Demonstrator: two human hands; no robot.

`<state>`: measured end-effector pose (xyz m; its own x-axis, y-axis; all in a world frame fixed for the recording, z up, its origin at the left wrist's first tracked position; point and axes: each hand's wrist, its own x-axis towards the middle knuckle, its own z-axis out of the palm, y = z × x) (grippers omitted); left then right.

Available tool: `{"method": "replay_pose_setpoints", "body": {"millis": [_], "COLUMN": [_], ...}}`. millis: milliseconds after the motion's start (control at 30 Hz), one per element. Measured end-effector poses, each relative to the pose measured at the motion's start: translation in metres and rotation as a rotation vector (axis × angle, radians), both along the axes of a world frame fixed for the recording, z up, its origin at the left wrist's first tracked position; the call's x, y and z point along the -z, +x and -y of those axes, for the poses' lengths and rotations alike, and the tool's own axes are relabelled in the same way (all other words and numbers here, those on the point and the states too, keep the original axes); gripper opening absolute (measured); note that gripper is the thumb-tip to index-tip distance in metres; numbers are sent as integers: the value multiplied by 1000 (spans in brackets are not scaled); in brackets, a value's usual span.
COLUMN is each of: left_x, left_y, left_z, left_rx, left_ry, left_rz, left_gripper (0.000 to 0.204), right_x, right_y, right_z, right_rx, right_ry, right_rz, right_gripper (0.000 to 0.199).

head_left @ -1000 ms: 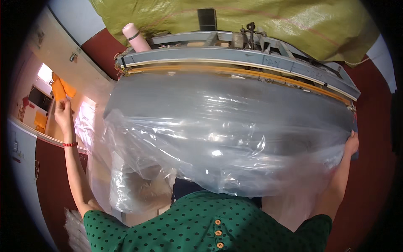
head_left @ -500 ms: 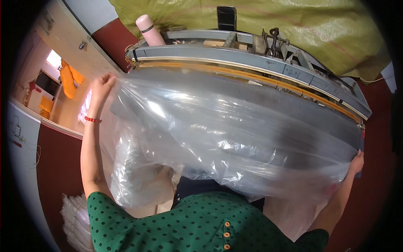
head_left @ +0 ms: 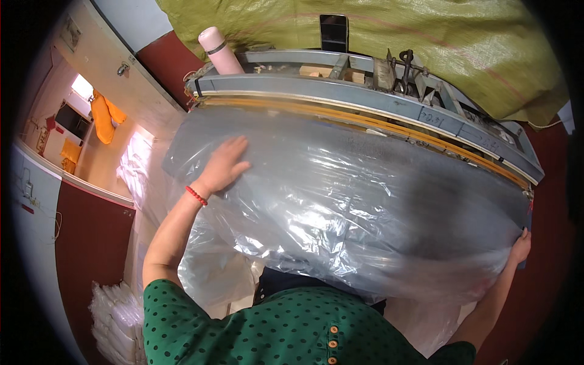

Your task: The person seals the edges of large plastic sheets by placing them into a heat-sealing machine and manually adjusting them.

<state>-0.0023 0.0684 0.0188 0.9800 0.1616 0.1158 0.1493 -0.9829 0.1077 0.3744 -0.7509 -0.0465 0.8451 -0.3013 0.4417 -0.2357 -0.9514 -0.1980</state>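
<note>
A wide sheet of clear plastic film (head_left: 328,201) lies over the dark work surface and hangs down toward me in wrinkled folds. My left hand (head_left: 224,165), below a red bead bracelet (head_left: 196,195), rests on the left part of the film with fingers stretched out, holding nothing. At the far right corner, my right hand (head_left: 520,246) pinches the film's edge. Just beyond the film runs a long metal bar machine (head_left: 340,91) with an orange strip (head_left: 365,121) along its near side.
A pink bottle (head_left: 220,53) and a dark phone (head_left: 334,33) stand at the back, before a yellow-green woven sheet (head_left: 426,36). Black metal clamps (head_left: 406,67) sit on the frame. Bundled clear plastic bags (head_left: 115,322) lie at lower left, near a door (head_left: 115,67) standing ajar.
My left hand has let go of the film's raised left corner and moved right and down onto the sheet. The film now lies flatter on the surface. My right hand stays at its corner.
</note>
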Motion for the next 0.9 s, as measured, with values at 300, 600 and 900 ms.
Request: {"method": "replay_pose_setpoints", "body": {"millis": [300, 600, 900], "left_x": [6, 24, 23], "left_y": [36, 63, 67], "left_z": [9, 12, -3], "left_rx": [-64, -247, -210], "left_ry": [162, -112, -392], "left_rz": [197, 476, 566], "left_gripper": [33, 21, 9], "right_x": [8, -63, -63], "right_y": [11, -71, -37], "right_z": [55, 112, 60], "right_rx": [-231, -280, -145], "right_ry": [794, 1366, 1511], "right_rz": [226, 414, 297], "right_gripper": [47, 46, 36]}}
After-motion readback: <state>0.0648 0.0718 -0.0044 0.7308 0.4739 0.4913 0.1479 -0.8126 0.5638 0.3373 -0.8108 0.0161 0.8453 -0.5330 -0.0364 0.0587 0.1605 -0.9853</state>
